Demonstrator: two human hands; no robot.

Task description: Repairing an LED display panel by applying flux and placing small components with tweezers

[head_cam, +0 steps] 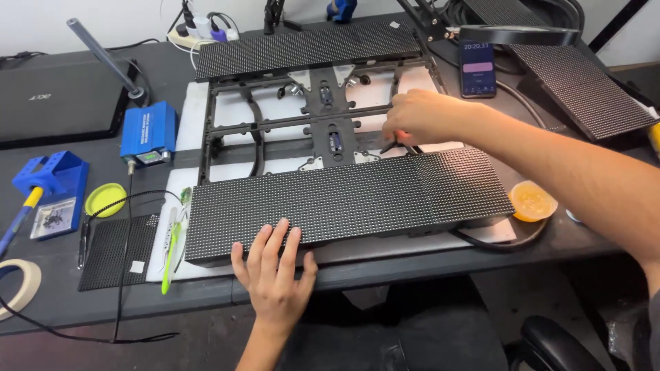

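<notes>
The left hand (273, 271) is lying flat and released, fingers spread, pressing on the near edge of the front LED panel (344, 203), which is sitting across the near side of the black metal frame (275, 124) on the grey table (82, 302). The right hand (419, 117) is reaching over that panel and pinching a thin dark tool (392, 145) at the frame's middle; the tool tip is too small to identify.

Risks, as a judgement: the front panel is overhanging the frame, so uneven pressure from the left hand could be tipping or sliding it; the tool could be slipping and scratching the panel's dot face or the small board (335, 141) on the centre bar.

Containers: an orange dish (531, 199) is sitting just right of the panel, contents unclear; a blue tray (55, 206) is holding small dark parts; a yellow-green lid (105, 199) is lying beside it, looking bare.
</notes>
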